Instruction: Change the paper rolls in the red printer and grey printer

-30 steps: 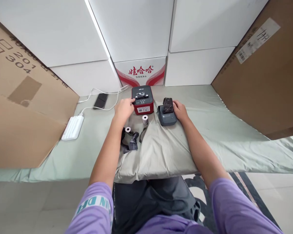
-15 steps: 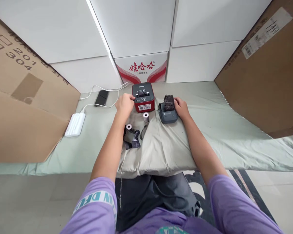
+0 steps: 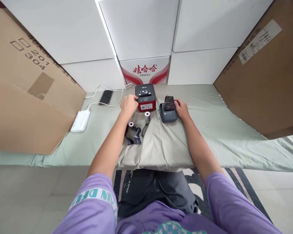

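A red and black label printer (image 3: 146, 106) stands on the cloth-covered table, with a dark glossy strip at its top slot. My left hand (image 3: 129, 104) is curled at its front left corner, fingertips touching the edge. To the right sits a smaller dark grey portable printer (image 3: 169, 116), a dark label strip (image 3: 169, 102) sticking up from it. Against its right side is my right hand (image 3: 182, 108), fingers bent around the edge and partly hidden. Two small white-ended rolls lie in front: one roll (image 3: 147, 115) near the red printer, another roll (image 3: 131, 124) beside a crumpled dark strip (image 3: 136, 136).
On the left, a white power bank (image 3: 80, 121) is wired by a white cable to the area of a black phone (image 3: 105, 97). Large cardboard boxes, the left box (image 3: 34, 97) and the right box (image 3: 263, 81), flank the table. White boxes (image 3: 141, 29) are stacked behind.
The camera view has shifted slightly, so everything appears a little to the right on the left side. Both hands keep their places at the two printers.
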